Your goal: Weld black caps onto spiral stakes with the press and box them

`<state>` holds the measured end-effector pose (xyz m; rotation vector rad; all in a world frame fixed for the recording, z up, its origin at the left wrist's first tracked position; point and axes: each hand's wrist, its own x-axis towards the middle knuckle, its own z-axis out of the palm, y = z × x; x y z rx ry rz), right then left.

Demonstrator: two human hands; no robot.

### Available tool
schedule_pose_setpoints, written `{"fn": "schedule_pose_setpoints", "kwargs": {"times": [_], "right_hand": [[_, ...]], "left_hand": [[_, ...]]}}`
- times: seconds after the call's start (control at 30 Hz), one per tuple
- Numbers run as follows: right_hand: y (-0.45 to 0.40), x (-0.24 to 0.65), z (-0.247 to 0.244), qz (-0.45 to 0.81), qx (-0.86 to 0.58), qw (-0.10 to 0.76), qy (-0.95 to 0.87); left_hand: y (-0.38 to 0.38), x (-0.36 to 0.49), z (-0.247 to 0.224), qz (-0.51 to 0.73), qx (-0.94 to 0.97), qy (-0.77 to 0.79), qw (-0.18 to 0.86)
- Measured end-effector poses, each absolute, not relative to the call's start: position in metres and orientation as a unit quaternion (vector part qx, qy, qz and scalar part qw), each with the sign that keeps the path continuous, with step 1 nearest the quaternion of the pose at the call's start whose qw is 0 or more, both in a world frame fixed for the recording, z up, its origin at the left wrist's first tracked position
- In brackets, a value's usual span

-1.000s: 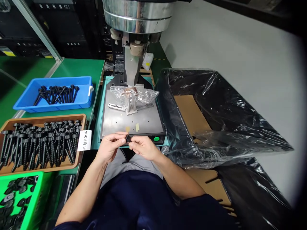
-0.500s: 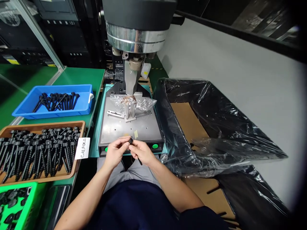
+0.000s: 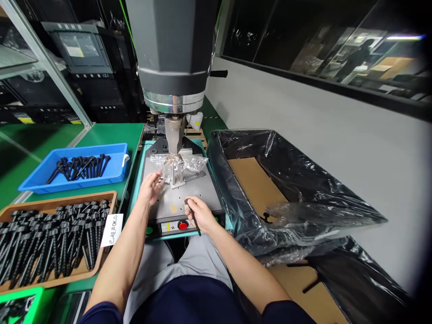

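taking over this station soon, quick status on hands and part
Left hand open, raised near fixture. Right hand holding black threaded part. Clear plastic film around fixture.

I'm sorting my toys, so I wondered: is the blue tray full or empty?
Partly full. Long black parts lie in the blue tray, but bare blue bottom shows beside them.

A single head-worn view, forward and steeply down over both forearms (the lap too), roughly arm's length from the press base (image 3: 173,203).
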<state>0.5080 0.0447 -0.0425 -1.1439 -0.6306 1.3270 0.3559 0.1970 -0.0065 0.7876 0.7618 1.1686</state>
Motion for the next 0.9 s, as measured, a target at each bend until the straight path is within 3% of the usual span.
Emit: {"fn": "schedule_pose_setpoints", "kwargs": {"times": [0.27,0.43,0.57,0.9], "right_hand": [[0.097,0.531,-0.037,0.478,-0.467,0.643,-0.375],[0.128,0.562,-0.036,0.608,-0.349,0.653,-0.287],[0.158,0.575,-0.035,0.664,-0.342,0.639,-0.184],[0.233,0.583,-0.029,0.657,-0.406,0.551,-0.315]], "left_hand": [[0.21,0.356,0.016,0.534,0.398,0.306,0.68],[0.208,0.35,0.037,0.535,0.41,0.306,0.672],[0.207,0.351,0.052,0.541,0.383,0.282,0.693],[0.217,0.359,0.076,0.473,0.384,0.287,0.739]]}}
